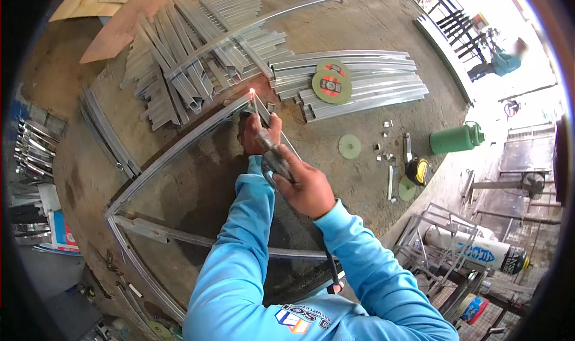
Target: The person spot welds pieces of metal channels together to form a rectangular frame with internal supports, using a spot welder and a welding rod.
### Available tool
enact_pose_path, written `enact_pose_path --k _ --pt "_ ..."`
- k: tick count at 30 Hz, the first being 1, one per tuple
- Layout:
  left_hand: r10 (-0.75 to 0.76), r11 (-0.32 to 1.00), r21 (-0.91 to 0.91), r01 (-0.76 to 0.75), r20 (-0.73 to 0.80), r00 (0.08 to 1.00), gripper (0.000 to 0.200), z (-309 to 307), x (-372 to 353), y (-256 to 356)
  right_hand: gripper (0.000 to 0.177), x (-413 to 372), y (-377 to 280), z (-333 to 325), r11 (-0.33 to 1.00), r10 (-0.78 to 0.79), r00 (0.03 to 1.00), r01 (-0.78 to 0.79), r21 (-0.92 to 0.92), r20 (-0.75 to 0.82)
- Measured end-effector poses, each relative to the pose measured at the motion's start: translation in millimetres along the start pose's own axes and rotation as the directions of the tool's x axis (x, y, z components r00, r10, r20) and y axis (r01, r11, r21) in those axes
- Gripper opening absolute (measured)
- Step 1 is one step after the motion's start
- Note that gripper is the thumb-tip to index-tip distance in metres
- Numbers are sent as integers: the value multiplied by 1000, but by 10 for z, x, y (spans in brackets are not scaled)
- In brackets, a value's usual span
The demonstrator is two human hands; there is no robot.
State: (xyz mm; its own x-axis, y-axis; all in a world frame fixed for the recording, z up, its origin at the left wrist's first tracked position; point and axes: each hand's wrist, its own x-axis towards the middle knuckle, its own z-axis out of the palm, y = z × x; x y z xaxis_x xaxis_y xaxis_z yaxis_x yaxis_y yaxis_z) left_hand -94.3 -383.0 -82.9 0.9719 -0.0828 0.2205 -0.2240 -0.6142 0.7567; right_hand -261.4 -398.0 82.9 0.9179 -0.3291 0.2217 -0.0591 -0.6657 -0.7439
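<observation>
My right hand (308,188) wraps around the dark handle of a welding torch (277,162). Its thin front end points up to a bright orange-white glow at the corner of a metal frame (173,152). Close behind that corner, my left hand (259,132) has its fingers closed around the front part of the torch. Part of the left hand is hidden by the torch and the right hand. The frame is made of silvery square tubes and lies on the worktable (359,221).
Cut metal tubes (197,47) are piled beyond the frame. Two cutting discs (331,86) rest on more tubes (371,89). To the right are a tape measure (417,171), a green bottle (455,138) and small metal offcuts. A gas cylinder (473,248) and a person (506,59) are farther right.
</observation>
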Motion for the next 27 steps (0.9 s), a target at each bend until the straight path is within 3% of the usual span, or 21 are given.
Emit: enact_pose_path --k 1,2,3,4,5,6,8,9,10,11,12,13,14,15,16,17,20,22,23,27 --pt "-4 1000 -7 4 -12 1000 45 -71 1 45 53 0 -75 -17 990 26 999 -20 -140 39" --pt "-8 1000 -13 7 -25 1000 46 -163 4 112 53 -4 -101 -19 990 22 999 -18 -137 27" --pt "-13 999 36 11 72 997 46 -266 36 176 52 0 -104 -7 882 305 950 -306 358 61" --pt "-26 996 88 12 163 986 46 -368 75 240 51 8 -100 10 473 502 832 -492 730 236" --pt "-72 988 151 44 189 979 47 -386 88 285 48 -11 -10 -83 296 528 788 -521 800 318" --pt "-63 996 76 52 162 985 49 -473 49 401 47 -51 105 -122 63 544 756 -469 881 364" --pt "-9 1000 7 9 61 998 50 -471 34 412 46 -122 215 -167 -146 472 799 -347 926 374" --pt "-89 994 83 77 157 983 50 -498 39 420 46 -121 219 -181 -147 457 803 -355 923 382" --pt "-60 985 173 29 174 983 51 -519 64 431 46 -101 229 -194 79 445 853 -340 937 272" --pt "-27 993 114 11 143 989 51 -512 68 423 47 -89 193 -219 301 407 899 -299 906 161" --pt "4 998 56 -10 114 994 50 -486 55 411 47 -86 35 -297 301 398 902 -298 906 165" --pt "-5 988 -155 17 78 997 49 -421 42 434 49 -114 -139 -388 495 343 936 -255 831 84" --pt "-72 985 -143 94 150 986 47 -443 9 485 52 -156 -276 -452 666 271 962 -201 718 18" --pt "-139 978 -122 168 221 965 46 -482 -25 551 57 -248 -331 -506 673 291 957 -189 715 -22" --pt "-287 957 136 255 355 890 44 -536 -33 594 57 -351 -400 -615 678 275 961 -188 711 -8" --pt "-181 963 238 123 237 955 43 -463 -112 547 57 -465 -525 -777 699 331 942 -205 685 -55" --pt "-100 938 344 51 126 987 38 -427 -216 632 57 -911 -559 -1083 739 410 900 -235 631 -146" --pt "-283 889 430 158 243 928 52 -493 -112 805 58 -1242 -560 -1228 738 466 873 -295 607 -142" --pt "-393 871 414 265 261 882 47 -482 -42 881 59 -1401 -552 -1309 731 521 841 -353 583 -144" --pt "-508 754 601 263 281 814 63 -541 83 1004 65 -1932 -303 -1385 759 458 875 -294 582 -155"
